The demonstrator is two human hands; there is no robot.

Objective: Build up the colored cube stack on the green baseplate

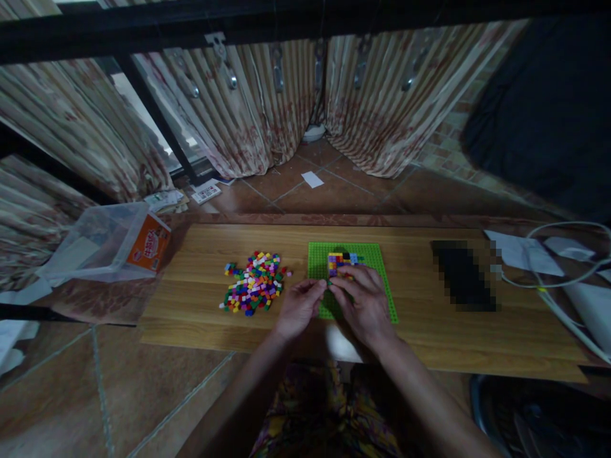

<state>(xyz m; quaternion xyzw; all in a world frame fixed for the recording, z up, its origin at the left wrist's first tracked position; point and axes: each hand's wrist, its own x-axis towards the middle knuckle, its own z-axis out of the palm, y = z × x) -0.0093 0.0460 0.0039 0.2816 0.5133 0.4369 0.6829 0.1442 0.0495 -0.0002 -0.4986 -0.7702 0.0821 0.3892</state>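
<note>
Green baseplate (377,280) carries one small block cluster (342,259) just beyond both hands' pinched fingertips; left hand (298,306), right hand (365,302); most bricks (252,283) lie loose leftward

The surface (429,331) is pale wood-grain board, smooth with a low sheen. Near its middle lies a green baseplate (377,267) of studded plastic, matt; the small bricks (344,259) on it and the loose pile (252,283) toward the left edge look like glossy hard plastic. Off the left corner, a clear plastic container (95,245) carries an orange paper label. Behind hang ribbed cloth curtains (258,102) on metal clips. The floor is smooth glazed tile.
</note>
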